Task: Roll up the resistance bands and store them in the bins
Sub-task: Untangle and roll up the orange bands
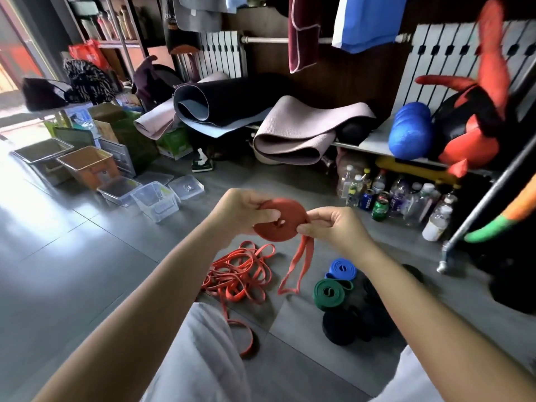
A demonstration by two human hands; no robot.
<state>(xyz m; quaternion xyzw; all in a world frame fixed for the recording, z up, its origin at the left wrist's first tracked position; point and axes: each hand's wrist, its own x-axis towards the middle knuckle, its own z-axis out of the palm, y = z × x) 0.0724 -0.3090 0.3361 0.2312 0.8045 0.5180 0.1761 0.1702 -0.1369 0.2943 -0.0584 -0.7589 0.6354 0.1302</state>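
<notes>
The left hand (240, 210) gripped the red band coil (280, 220) above the floor, thumb across its face, while the right hand (333, 226) pinched its edge — the loose tail (295, 268) hung below. Bins (153, 200) stood well apart, left — rolled blue band (342, 268) and green band (329, 293) lay near.

Left hand (240, 208) and right hand (333, 224) close together, fingers (319, 217) in a pinch.
</notes>
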